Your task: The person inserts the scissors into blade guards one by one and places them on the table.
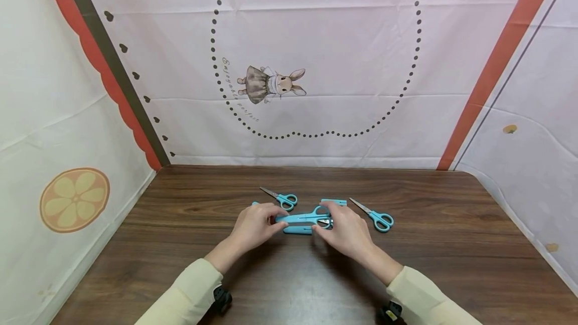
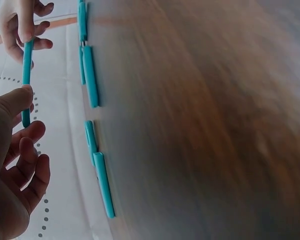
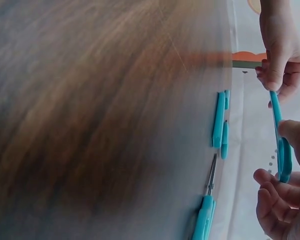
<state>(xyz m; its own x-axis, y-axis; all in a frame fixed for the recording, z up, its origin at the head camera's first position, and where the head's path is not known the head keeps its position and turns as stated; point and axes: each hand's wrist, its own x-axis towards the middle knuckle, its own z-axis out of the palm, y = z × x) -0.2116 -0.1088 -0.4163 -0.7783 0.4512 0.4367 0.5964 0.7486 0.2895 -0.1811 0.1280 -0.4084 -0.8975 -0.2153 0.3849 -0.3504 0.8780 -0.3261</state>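
A pair of blue scissors (image 1: 319, 218) is held up above the tabletop (image 1: 180, 224) between a person's two hands, lying nearly level from side to side, with a blue cover (image 1: 293, 218) over its blades. The left hand (image 1: 255, 224) pinches the covered tip end between thumb and fingers, while the right hand (image 1: 345, 227) holds the handle end with its thumb and a finger; both wrist views show the remaining fingers of each hand loosely bent. The held scissors stand apart from everything lying on the tabletop. A loose blue case (image 1: 298, 230) lies just on the near side of them, close to the right hand's thumb, and a second loose case (image 1: 334, 201) lies just beyond the right hand. Two more pairs of scissors rest with bare metal blades: the left pair (image 1: 282, 199) beyond the left hand and the right pair (image 1: 374, 216) beside the right hand, each with its tip pointing away from the person and toward the left. A small blue piece (image 1: 255, 203) peeks out past the left hand, too hidden to identify. The person wears pale yellow sleeves (image 1: 194, 282), with a black device (image 1: 222, 300) at each wrist. Behind the tabletop hangs a pale cloth (image 1: 338, 54) printed with a rabbit (image 1: 271, 85) in a skirt and a dotted outline.
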